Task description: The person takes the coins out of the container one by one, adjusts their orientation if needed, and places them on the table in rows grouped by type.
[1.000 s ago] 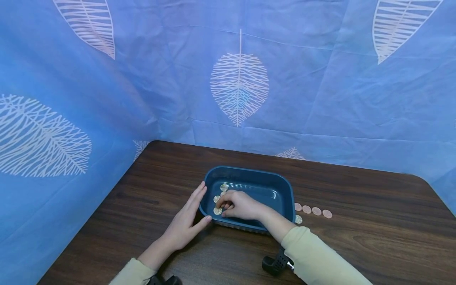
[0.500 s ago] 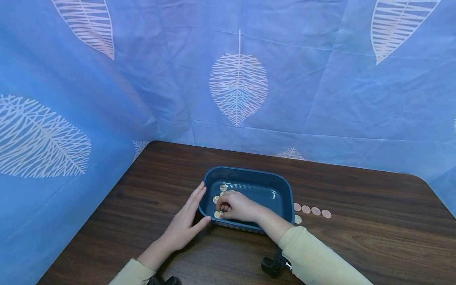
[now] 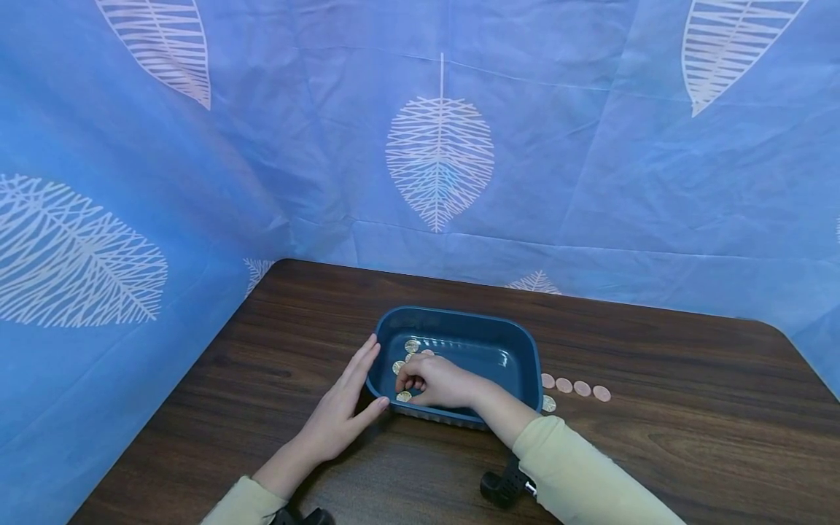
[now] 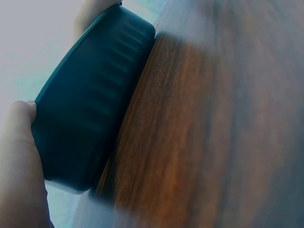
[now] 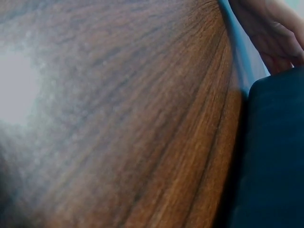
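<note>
A dark blue rectangular baking dish [image 3: 469, 315] stands on the table. My left hand [image 3: 337, 419] rests against its left end, fingers extended along the wall and thumb at the near rim. In the left wrist view, the thumb [image 4: 21, 123] touches the rim. My right hand [image 3: 436, 383] reaches inside, fingers curled, with index finger and thumb at a gold coin [image 3: 403, 397] near the front wall. That coin looks slightly tilted. Other gold coins [image 3: 398, 367] lie at the dish's left end, and a copper coin [image 3: 428, 352] shows partly behind the hand.
Right of the dish, a row of copper coins [image 3: 582, 389] lies on the wooden table [image 3: 689, 423]. A gold coin [image 3: 548, 404] sits beside the dish's right wall. Blue cloth [image 3: 558, 146] with white leaf prints hangs behind and at left.
My right fingers have shifted slightly toward the front wall, and the gold coin at them has slid nearer and tilted. A copper coin shows more behind the hand. The left hand stays in place.
</note>
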